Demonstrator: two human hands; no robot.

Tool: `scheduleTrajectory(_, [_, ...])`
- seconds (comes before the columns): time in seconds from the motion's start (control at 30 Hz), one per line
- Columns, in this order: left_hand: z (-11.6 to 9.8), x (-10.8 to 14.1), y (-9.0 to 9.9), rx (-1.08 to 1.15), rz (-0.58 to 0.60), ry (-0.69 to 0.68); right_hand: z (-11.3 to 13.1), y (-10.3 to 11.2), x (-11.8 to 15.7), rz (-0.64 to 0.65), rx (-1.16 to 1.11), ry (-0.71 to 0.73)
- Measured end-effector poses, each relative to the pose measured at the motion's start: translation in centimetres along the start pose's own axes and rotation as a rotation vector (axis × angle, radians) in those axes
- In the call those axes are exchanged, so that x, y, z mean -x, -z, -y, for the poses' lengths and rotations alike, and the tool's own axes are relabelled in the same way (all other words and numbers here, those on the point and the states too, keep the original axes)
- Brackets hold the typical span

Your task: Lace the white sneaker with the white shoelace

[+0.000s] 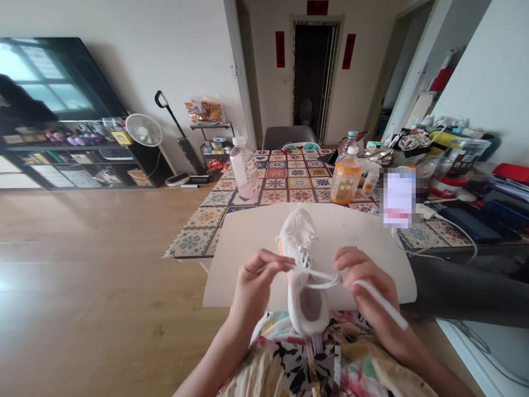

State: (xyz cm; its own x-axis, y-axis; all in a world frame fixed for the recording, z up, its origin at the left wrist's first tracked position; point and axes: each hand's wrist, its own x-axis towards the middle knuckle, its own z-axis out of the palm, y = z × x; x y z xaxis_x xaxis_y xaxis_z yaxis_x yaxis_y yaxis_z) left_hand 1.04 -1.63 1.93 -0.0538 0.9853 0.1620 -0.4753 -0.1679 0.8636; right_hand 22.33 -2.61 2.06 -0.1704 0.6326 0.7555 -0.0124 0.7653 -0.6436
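1. Front and centre, low in the frame: a white shoe (294, 295), toe pointing up the picture, its upper ribbed and knit-looking, its padded collar a rounded oval, a touch of orange at the left side.
2. Across it runs the white lace (330, 284), flat and ribbon-like, making a narrow loop above the shoe's opening.
3. Left hand (261, 271), lower centre: thumb and forefinger pinching the lace, the other fingers folded in.
4. Right hand (367, 275), lower right of centre: fingers bent in a loose curl around the lace, a flat end slanting out toward the lower right.
5. Under the shoe's front, a smooth, matte white board (243, 237) with a curved far edge; its heel end overhangs the floral fabric (285, 361) at the bottom of the frame.
6. Beyond, mid-frame, a patterned tablecloth (276, 173) in tile-like squares. On it stand a clear plastic bottle (244, 171) with pinkish liquid, left of centre, and a rounded orange bottle (346, 179), right of centre.
7. Far left: glossy wood-grain floor (103, 248), and a round white fan (144, 130) at upper left.
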Motion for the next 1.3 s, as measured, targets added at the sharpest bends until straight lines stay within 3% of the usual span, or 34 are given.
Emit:
scheduleTrajectory(0.07, [0.0,-1.3,0.9,0.191,-0.099,0.007,-1.2,0.5,-0.4,-0.089,-0.244,-0.127])
scheduleTrajectory(0.2, [-0.6,-3.6,3.2,0.272,-0.118,0.119,-3.8,1.9,-0.9,-0.020,-0.449,-0.337])
scheduleTrajectory(0.37, [-1.1,-4.7,5.6,0.106,-0.072,0.104,-6.3,4.1,-0.1,0.221,-0.579,-0.384])
scheduleTrajectory(0.53, [-0.6,-4.6,6.3,-0.121,-0.014,0.064,-6.9,4.2,0.6,0.503,-0.557,-0.413])
scheduleTrajectory(0.63, [-0.5,-4.1,6.2,-0.331,0.144,0.088,-6.3,3.6,0.0,0.534,-0.446,-0.507])
scheduleTrajectory(0.73, [-0.5,-3.6,6.1,-0.714,0.504,0.038,-5.7,3.0,-0.7,0.510,-0.300,-0.610])
scheduleTrajectory(0.8, [-0.6,-3.4,6.0,-0.907,0.647,-0.016,-5.5,2.8,-0.9,0.513,-0.220,-0.666])
scheduleTrajectory(0.97, [-0.5,-3.4,5.5,-1.025,0.714,-0.102,-5.3,3.2,-0.9,0.603,-0.174,-0.745])
scheduleTrajectory(1.1, [-1.0,-3.4,5.4,-1.037,0.788,-0.150,-5.5,4.4,-1.0,0.628,-0.268,-0.716])
scheduleTrajectory(1.2, [-1.3,-3.4,5.5,-0.903,0.850,-0.150,-5.7,4.6,-1.1,0.557,-0.360,-0.638])
scheduleTrajectory(1.3, [-1.3,-3.2,5.2,-0.649,0.784,-0.216,-5.7,3.6,-1.0,0.462,-0.443,-0.557])
